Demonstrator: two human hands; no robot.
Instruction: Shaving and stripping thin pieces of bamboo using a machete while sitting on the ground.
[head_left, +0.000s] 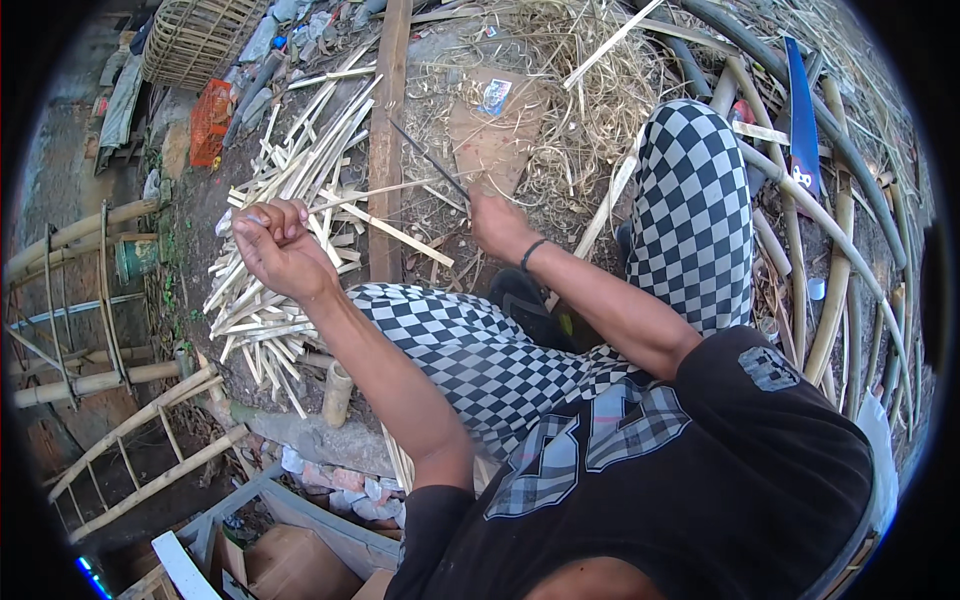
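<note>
My left hand (280,245) is closed, its fingers curled at one end of a thin pale bamboo strip (385,191). That strip stretches to the right toward my other hand. My right hand (497,226), with a dark band on its wrist, grips a knife whose handle is hidden in the fist. The narrow dark knife blade (428,158) points away and to the left, and the strip meets it close to the fist. Beneath the strip, a long wooden plank (386,150) runs away from me between my hands.
Many split bamboo sticks (262,318) lie heaped at the left. Curly shavings (575,120) cover the ground ahead, around a brown flat piece (490,145). A blue-bladed saw (802,120) and bamboo poles (835,240) lie at right. A woven basket (195,42) stands far left.
</note>
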